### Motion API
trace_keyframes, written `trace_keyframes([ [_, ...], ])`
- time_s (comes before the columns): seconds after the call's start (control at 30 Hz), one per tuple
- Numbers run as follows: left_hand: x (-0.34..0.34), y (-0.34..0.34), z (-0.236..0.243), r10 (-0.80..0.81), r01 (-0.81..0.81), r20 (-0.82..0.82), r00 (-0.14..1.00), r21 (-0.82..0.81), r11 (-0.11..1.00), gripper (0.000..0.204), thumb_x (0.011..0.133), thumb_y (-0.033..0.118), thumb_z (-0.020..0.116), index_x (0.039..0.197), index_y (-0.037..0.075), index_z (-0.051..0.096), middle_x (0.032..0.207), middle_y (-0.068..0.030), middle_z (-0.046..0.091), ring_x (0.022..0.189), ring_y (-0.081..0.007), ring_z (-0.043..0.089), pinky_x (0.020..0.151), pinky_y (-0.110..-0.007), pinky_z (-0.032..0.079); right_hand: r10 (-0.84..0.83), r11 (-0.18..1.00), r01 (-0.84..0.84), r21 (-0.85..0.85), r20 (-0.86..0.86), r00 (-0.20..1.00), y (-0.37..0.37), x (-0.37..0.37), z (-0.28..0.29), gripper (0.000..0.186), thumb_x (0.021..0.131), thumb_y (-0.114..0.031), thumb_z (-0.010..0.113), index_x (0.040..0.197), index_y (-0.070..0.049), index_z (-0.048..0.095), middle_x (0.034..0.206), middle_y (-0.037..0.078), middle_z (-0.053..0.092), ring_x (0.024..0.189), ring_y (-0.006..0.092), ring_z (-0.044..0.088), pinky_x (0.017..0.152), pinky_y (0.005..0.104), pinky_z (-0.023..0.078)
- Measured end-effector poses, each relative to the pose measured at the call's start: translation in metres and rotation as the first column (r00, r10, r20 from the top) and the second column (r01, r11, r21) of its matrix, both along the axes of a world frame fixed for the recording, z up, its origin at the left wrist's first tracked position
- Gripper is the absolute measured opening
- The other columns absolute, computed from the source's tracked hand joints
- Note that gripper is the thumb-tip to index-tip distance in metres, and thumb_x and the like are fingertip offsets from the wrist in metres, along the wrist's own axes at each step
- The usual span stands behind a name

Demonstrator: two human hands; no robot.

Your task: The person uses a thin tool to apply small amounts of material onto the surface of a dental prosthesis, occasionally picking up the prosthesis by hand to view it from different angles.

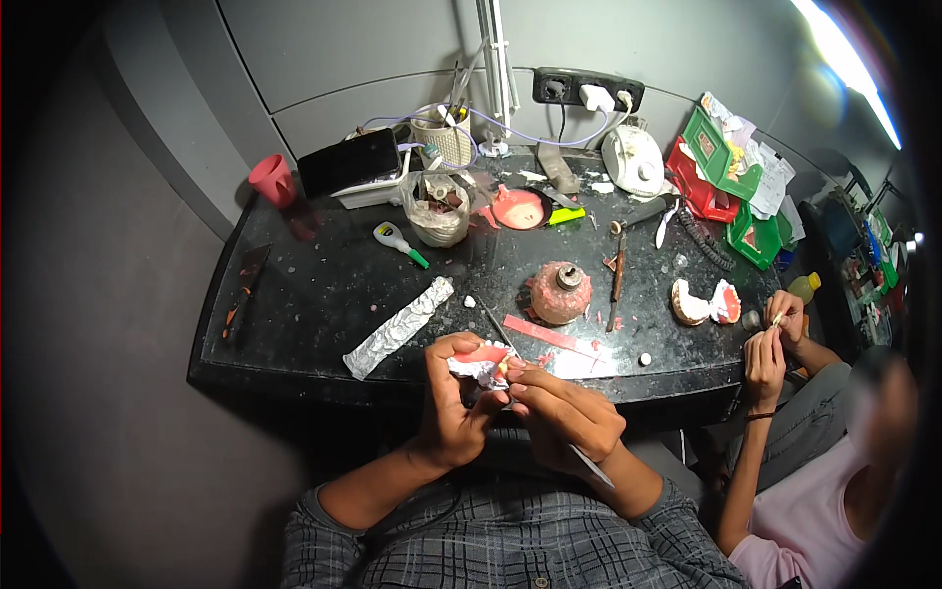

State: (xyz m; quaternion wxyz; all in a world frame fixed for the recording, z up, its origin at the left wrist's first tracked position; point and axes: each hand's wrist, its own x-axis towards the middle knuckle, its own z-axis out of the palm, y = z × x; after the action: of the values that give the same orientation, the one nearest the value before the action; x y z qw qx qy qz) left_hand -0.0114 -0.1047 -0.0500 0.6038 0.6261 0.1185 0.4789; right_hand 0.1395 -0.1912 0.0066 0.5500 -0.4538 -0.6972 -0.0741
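Observation:
My left hand (449, 417) grips a dental model (475, 367) with pink wax and whitish edges, its fingers curled around the side. From the right, my right hand (579, 417) meets it, fingertips at the model's near right edge. A slim metal carver (594, 469) is in that hand; one end sticks out below the palm and the thin far end points up past the model. Where its middle runs is hidden by my fingers. Just beyond lie a flat pink wax strip (549, 335) and a round wax-crusted burner (560, 294) with a metal top.
A foil-wrapped roll (397, 329) lies to the left, and a brown-handled tool (617, 280) beyond the strip. At right are another dental model (690, 303) and a co-worker's hands (767, 358). Farther back stand a plastic-lined tub (437, 224) and a lamp post (496, 79).

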Motion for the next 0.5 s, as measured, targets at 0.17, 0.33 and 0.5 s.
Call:
trace_keyframes([
  [0.17,-0.001,-0.001,0.003,-0.012,0.011,-0.02,1.0,-0.03,0.999,0.069,0.098,0.04,0.074,0.138,0.004,0.031,0.128,-0.0148,0.046,0.115,-0.0193,0.054,0.103,-0.036,0.045,0.001,1.0,-0.001,-0.002,-0.017,1.0,-0.001,0.0,0.0,0.017,0.088,0.0,0.078,0.104,0.004,0.074,0.104,0.018,0.078,0.092,0.0278,0.079,0.077,0.0331,0.064],
  [0.33,-0.003,-0.003,0.01,-0.066,0.064,-0.022,0.998,-0.09,0.994,0.067,0.099,0.039,0.074,0.138,0.005,0.031,0.128,-0.0143,0.047,0.114,-0.0191,0.055,0.1,-0.035,0.049,-0.007,1.0,0.007,-0.002,-0.049,0.999,-0.002,-0.001,0.001,0.016,0.088,0.0,0.078,0.104,0.003,0.074,0.104,0.018,0.078,0.09,0.0269,0.079,0.074,0.0315,0.063],
  [0.5,-0.007,-0.004,0.012,-0.13,0.123,-0.032,0.991,-0.169,0.978,0.065,0.1,0.037,0.073,0.137,0.006,0.031,0.128,-0.0145,0.048,0.11,-0.0198,0.06,0.092,-0.033,0.056,-0.012,1.0,0.012,-0.009,-0.056,0.998,-0.004,0.0,0.001,0.017,0.088,0.001,0.078,0.105,0.002,0.074,0.104,0.018,0.079,0.089,0.0257,0.079,0.071,0.0297,0.062],
])
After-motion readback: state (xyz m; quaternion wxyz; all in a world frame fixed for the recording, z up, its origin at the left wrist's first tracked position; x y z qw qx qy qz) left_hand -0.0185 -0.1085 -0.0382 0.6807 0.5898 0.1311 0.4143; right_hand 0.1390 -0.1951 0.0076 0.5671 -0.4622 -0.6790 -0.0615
